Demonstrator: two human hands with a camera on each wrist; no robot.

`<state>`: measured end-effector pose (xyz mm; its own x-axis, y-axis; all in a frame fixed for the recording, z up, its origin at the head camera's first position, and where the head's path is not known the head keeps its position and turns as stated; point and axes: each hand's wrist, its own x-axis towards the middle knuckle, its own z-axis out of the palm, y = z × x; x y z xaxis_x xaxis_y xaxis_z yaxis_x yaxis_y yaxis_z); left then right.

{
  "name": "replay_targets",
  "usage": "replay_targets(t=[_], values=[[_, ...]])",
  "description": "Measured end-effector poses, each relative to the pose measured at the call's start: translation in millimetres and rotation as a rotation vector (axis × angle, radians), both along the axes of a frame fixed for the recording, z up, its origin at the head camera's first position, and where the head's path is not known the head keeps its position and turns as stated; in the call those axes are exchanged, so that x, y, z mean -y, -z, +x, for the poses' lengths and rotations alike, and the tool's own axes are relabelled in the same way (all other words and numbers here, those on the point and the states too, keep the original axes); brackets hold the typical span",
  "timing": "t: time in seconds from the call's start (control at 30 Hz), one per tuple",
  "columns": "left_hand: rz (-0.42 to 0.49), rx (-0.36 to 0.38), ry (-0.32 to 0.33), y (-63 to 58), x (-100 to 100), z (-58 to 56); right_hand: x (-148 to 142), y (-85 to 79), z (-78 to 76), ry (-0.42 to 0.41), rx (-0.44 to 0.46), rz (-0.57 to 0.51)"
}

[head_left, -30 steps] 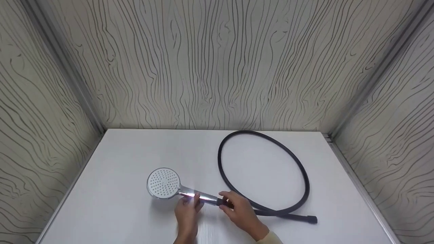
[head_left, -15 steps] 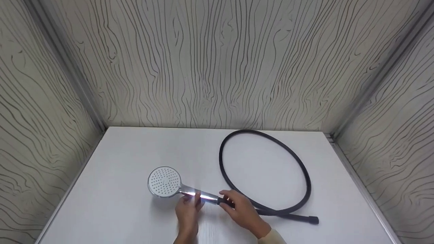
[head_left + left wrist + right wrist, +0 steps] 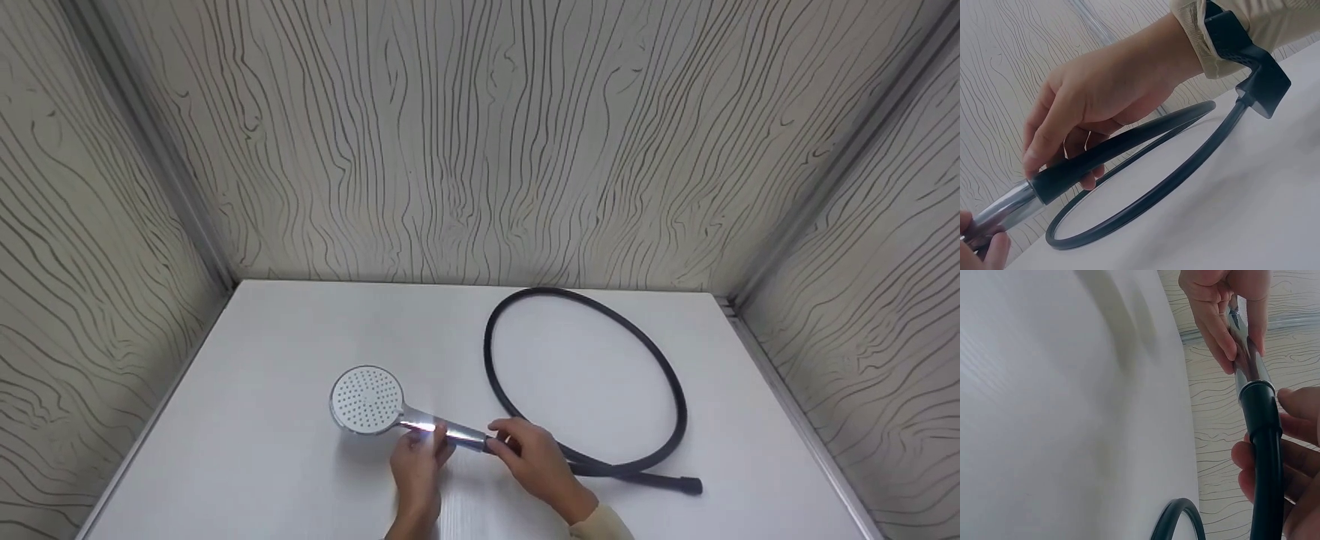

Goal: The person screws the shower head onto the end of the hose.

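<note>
"Looking at the head view, what do you get that the wrists miss?"

"The shower head (image 3: 367, 400) whole, held above the table (image 3: 285, 337) left of centre: a round white face dotted with holes, set in a chrome rim. Also the black hose (image 3: 677, 409) in its full loop, crossing itself, its free end off to the right."

"And the wrist views?"

"They show the joint close up. The hose's dark collar (image 3: 1260, 408) meets the end of the glossy chrome handle (image 3: 1248, 367). Any thread is hidden."

"The hands?"

"The left hand (image 3: 417, 466) pinches the handle between thumb and fingers. The right hand (image 3: 534, 457) is curled about the collar, fingertips under the hose. How tightly either grips, I can't tell."
</note>
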<state>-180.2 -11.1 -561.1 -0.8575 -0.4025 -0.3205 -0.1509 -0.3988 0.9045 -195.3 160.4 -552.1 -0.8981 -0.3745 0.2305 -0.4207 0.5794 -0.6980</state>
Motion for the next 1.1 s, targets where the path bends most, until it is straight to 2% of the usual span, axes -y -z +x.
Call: replay_targets(t=[0.53, 0.83, 1.0, 1.1], values=[[-0.002, 0.023, 0.011, 3.1, 0.7, 0.0, 0.5, 4.6, -0.5, -0.014, 0.008, 0.005], [0.003, 0.037, 0.002, 3.4, 0.6, -0.8, 2.1, 5.9, -0.6, -0.021, -0.006, 0.064], [-0.02, 0.061, -0.003, 1.7, 0.7, -1.5, 2.7, 5.8, -0.8, 0.013, -0.022, 0.046], [-0.033, 0.074, 0.001, 1.5, 0.9, -1.4, 2.1, 6.8, -0.4, -0.001, -0.024, 0.033]])
